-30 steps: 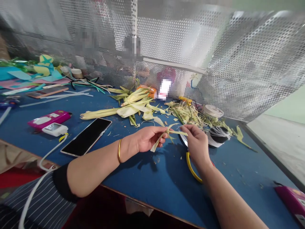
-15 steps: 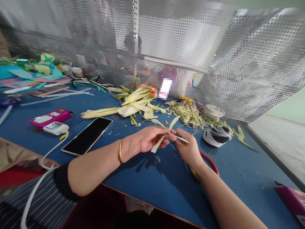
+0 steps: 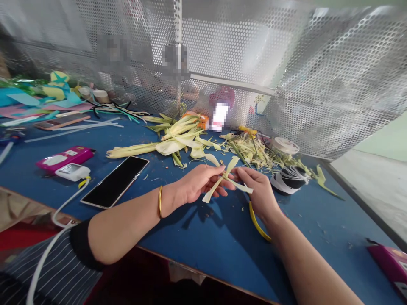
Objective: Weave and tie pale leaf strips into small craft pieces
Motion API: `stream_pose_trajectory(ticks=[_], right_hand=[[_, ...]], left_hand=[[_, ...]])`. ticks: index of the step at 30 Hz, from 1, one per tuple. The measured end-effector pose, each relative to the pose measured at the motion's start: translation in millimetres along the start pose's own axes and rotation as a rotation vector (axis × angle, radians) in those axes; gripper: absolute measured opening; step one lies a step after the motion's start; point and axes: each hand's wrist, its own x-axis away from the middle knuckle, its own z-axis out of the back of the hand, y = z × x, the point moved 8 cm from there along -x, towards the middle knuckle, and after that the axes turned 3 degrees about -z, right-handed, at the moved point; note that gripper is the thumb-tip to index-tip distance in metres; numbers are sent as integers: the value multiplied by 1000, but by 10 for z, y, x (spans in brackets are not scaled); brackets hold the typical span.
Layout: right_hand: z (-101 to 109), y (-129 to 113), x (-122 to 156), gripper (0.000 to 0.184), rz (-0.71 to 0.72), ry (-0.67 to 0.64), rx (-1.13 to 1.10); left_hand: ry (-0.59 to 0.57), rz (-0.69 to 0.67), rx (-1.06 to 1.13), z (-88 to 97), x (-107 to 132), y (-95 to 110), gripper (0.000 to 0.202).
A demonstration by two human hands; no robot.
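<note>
left hand [image 3: 197, 184] pinching crossed husk strips [image 3: 225, 175]; right hand [image 3: 262, 195] close beside, cannot tell its grip

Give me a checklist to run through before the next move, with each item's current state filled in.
1. Left hand holding the husk piece: ok, pinched near where its strips cross.
2. Right hand with a firm grip on a strip: cannot tell, contact at the fingertips is unclear.
3. Yellow handle fully in view: not ok, the right hand and forearm hide part of it.
4. Thread spool near the right hand: ok, just beyond it to the right.
5. Black phone clear of the left arm: ok, bare tabletop shows between.
</note>
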Motion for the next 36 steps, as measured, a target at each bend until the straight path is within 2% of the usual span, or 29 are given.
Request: stream_pose_trajectory(ticks=[2, 5, 10, 14, 17, 19, 20, 22, 23, 25, 29, 36], right_hand=[[-41, 22, 5, 34, -86, -72, -133], [-124, 6, 36, 32, -127, -151, -205], [-109, 16, 75, 29, -92, -16, -145], [-62, 75, 60, 32, -59, 61, 44], [123, -107, 75, 23, 148, 266, 305], [175, -342, 159, 30, 374, 379, 469], [130, -438, 198, 32, 473, 359, 539], [-45, -532, 246, 19, 590, 198, 642], [-140, -534, 261, 13, 608, 98, 668], [-260, -494, 273, 14, 583, -32, 667], [-261, -436, 267, 23, 502, -12, 584], [-271, -490, 352, 20, 584, 67, 613]], left_hand=[[-36, 1, -77, -36, 6, -17, 38], [-69, -9, -198, -79, 8, -50, 37], [-72, -54, -305, -113, -3, -72, 20], [-57, -52, -331, -106, -11, -94, 20], [-44, -16, -335, -97, -13, -135, 17], [-34, 4, -355, -95, -13, -157, 16], [-26, 1, -368, -96, -13, -158, 17], [-16, -21, -393, -104, -18, -151, 19], [-11, -32, -408, -107, -21, -149, 20], [-18, -49, -455, -122, -30, -155, 22], [-45, -62, -530, -152, -41, -177, 19], [-129, -38, -463, -228, -7, -213, 22]])
